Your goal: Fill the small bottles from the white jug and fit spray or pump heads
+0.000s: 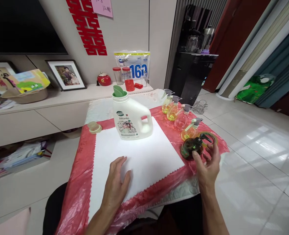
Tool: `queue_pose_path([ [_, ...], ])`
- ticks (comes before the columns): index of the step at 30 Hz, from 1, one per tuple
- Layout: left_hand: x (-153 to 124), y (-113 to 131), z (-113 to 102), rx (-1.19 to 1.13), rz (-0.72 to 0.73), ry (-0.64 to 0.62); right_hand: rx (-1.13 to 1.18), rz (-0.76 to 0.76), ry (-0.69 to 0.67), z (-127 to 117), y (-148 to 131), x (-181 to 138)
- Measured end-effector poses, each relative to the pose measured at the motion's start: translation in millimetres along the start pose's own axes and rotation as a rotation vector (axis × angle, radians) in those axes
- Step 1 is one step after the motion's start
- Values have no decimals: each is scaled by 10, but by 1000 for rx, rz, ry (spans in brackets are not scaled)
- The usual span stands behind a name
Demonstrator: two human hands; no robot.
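From the left, on the red cover [78, 182] of the worktop [100, 107]: cap [94, 127] off and lying alone, well apart from the jug. Left hand [115, 182] open, palm down, flat on the white sheet [144, 156], holding nothing. Beyond it, upright at the sheet's far edge, jug [131, 119] with neck open and green funnel [118, 91] sitting in it. Further right, along the cover's edge, four clear spray bottles [174, 111] in a row, heads on, yellowish liquid low in at least three, one looking nearly empty. At the near end of that row, dark bottle [191, 148], upright on the cover, head on, contents hidden by the tinted body. Right hand [208, 166] curled round it, thumb on the near side, fingers up by the trigger; firm grip or mere touch, cannot tell. Judged from that: jug opened and funnel placed, clear bottles part-filled at most, nothing pouring, cap yet to go back. Writing, again from the left: big red double-happiness paper-cut [87, 26] on the wall; pink note [102, 7] beside it, handwriting too small to read; on the jug, a round green logo and a line of print, too blurred to make out; on the shelf behind, a white-and-blue bag [132, 67] marked with a large "160".
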State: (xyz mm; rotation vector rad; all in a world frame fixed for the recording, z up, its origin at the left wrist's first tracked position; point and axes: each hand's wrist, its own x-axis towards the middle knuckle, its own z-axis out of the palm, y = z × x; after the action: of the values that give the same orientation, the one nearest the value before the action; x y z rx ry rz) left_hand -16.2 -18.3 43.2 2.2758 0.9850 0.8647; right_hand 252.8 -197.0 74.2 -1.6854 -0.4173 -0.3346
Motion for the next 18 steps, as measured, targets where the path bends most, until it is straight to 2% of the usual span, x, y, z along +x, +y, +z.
queue_pose_path([
  [4, -127, 22, 22, 25, -4, -20, -154, 60, -163, 107, 169, 12],
  [8, -218, 21, 36, 22, -10, -15, -225, 60, -174, 197, 237, 26],
  [14, -293, 44, 48, -8, -20, 3, -268, 45, -100, 191, 267, 6],
  [16, -303, 75, 31, -25, -28, -18, -283, 6, -114, 158, 226, -11],
  [18, -296, 137, 0, -62, -44, -54, -258, -37, -183, 137, 125, -60],
])
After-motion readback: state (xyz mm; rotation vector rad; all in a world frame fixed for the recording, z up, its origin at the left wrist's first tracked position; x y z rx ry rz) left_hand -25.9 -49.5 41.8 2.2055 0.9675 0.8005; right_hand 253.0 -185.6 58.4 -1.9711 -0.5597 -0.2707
